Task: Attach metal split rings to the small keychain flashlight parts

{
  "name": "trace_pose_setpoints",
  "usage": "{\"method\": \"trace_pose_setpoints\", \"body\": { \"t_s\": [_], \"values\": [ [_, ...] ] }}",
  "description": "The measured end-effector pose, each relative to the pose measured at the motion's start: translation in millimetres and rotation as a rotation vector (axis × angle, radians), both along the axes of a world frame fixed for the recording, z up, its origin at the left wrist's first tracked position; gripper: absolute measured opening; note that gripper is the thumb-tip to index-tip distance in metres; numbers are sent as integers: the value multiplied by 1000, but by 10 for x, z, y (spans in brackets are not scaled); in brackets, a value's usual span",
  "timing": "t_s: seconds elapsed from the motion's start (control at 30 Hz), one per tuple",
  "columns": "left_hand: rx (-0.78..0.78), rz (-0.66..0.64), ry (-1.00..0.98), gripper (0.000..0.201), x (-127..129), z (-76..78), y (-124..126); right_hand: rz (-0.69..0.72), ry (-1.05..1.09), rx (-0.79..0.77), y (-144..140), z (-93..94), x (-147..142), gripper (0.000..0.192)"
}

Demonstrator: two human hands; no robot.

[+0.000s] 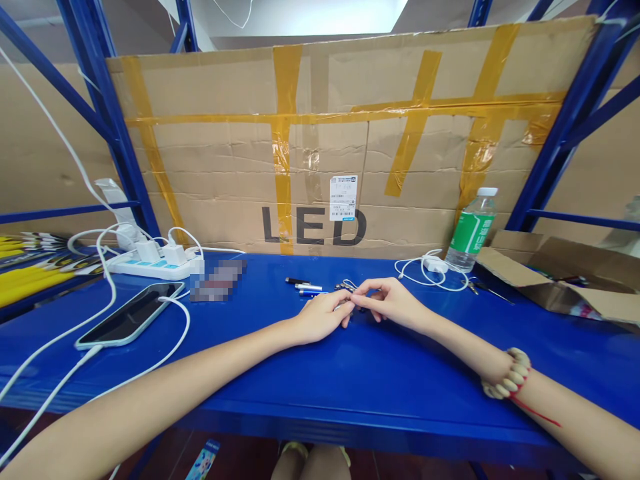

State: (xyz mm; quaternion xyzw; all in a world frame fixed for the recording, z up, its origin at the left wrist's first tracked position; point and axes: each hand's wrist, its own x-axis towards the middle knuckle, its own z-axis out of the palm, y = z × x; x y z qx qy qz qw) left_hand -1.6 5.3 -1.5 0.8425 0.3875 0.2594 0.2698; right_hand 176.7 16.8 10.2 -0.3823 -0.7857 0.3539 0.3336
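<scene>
Blue shelf surface: left hand and right hand meet fingertip to fingertip, pinching a small part between them, its long axis unclear; loose pen pieces lie just beyond, nearer the left hand.

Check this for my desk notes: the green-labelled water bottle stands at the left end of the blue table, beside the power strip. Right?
Not quite. In the head view the water bottle stands at the right end of the blue table, near the white cable; the power strip is at the left end.
</scene>
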Motion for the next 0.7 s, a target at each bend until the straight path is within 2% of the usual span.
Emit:
{"method": "trace_pose_setpoints", "body": {
  "t_s": [0.27,0.7],
  "values": [
    [10,16,74,22,10,39,-32,24,-6,-42,-26,11,-17,28],
    [43,38,154,19,28,78,-57,52,-38,-37,-44,17,-18,35]
  ]
}}
